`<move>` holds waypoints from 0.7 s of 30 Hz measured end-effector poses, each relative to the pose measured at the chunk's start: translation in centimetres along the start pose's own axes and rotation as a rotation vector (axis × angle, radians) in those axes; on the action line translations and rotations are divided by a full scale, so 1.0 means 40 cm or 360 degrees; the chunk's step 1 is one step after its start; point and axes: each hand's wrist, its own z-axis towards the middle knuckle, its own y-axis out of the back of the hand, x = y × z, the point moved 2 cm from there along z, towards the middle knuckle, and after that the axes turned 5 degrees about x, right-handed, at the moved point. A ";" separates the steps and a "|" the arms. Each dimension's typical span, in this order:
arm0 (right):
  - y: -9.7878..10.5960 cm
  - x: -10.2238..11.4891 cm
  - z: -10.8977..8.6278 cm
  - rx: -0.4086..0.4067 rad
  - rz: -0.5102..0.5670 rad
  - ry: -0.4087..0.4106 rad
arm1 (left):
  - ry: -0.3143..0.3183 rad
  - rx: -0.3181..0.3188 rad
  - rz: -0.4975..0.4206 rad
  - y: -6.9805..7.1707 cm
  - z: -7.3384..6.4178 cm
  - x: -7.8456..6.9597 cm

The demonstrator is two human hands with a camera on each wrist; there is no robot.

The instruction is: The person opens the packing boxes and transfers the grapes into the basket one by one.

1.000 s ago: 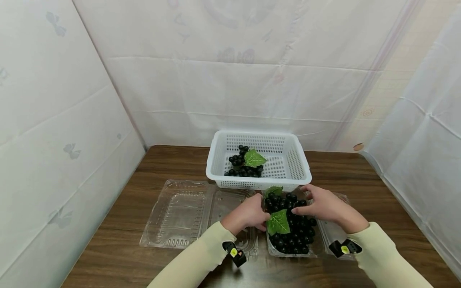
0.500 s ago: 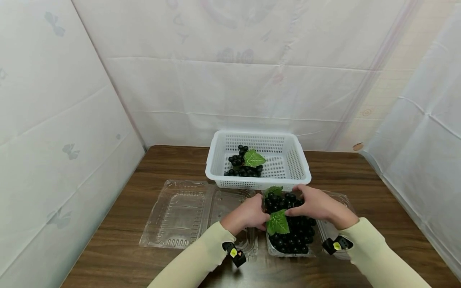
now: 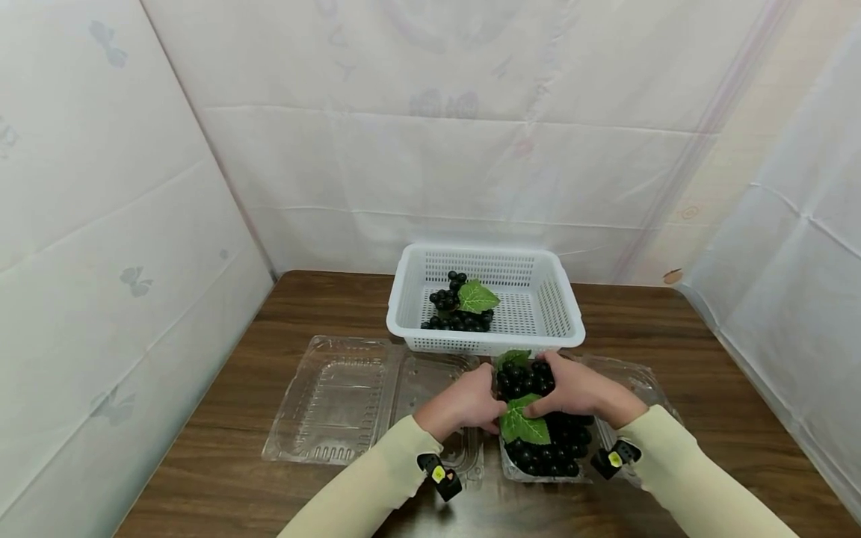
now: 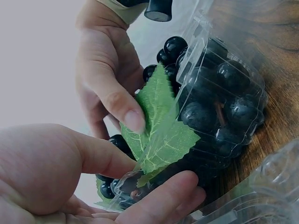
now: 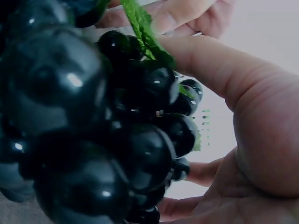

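Dark grapes [image 3: 554,448] with green leaves fill a clear plastic clamshell box [image 3: 518,474] in front of me. My left hand [image 3: 467,403] pinches the box's left rim; in the left wrist view the thumb of that left hand [image 4: 42,172] lies inside the wall and its fingers outside. My right hand [image 3: 572,388] grips the bunch from the right. Its thumb presses a leaf [image 3: 523,422], and its fingers reach around the far grapes. In the right wrist view, grapes [image 5: 145,154] sit between thumb and curled fingers.
Behind the box stands a white perforated basket [image 3: 572,329], holding another grape bunch [image 3: 464,320] with a leaf. A second clear clamshell box [image 3: 336,400] lies unfolded at the left. The filled box's lid [image 3: 628,373] spreads out under my right forearm.
My right hand has moved left across the grapes, and its thumb has come onto the leaf, which has tilted slightly. The left hand keeps its place at the rim.
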 end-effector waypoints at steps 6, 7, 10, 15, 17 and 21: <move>-0.011 -0.005 0.016 0.0030 -0.0015 -0.0022 | 0.0008 -0.0005 0.0029 -0.001 0.000 -0.003; -0.013 -0.005 0.018 0.0035 -0.0015 -0.0025 | 0.0011 -0.0005 0.0032 0.000 0.000 -0.003; -0.019 -0.008 0.024 0.0039 0.0014 -0.0048 | 0.0016 -0.0004 0.0034 -0.001 0.001 -0.004; -0.024 -0.009 0.032 0.0029 0.0049 -0.0094 | 0.0019 0.0000 0.0043 -0.002 0.004 -0.006; -0.026 -0.009 0.035 0.0028 0.0065 -0.0110 | 0.0023 0.0001 0.0043 -0.001 0.004 -0.006; -0.030 -0.005 0.040 0.0029 0.0102 -0.0123 | 0.0036 0.0002 0.0042 -0.001 0.002 -0.008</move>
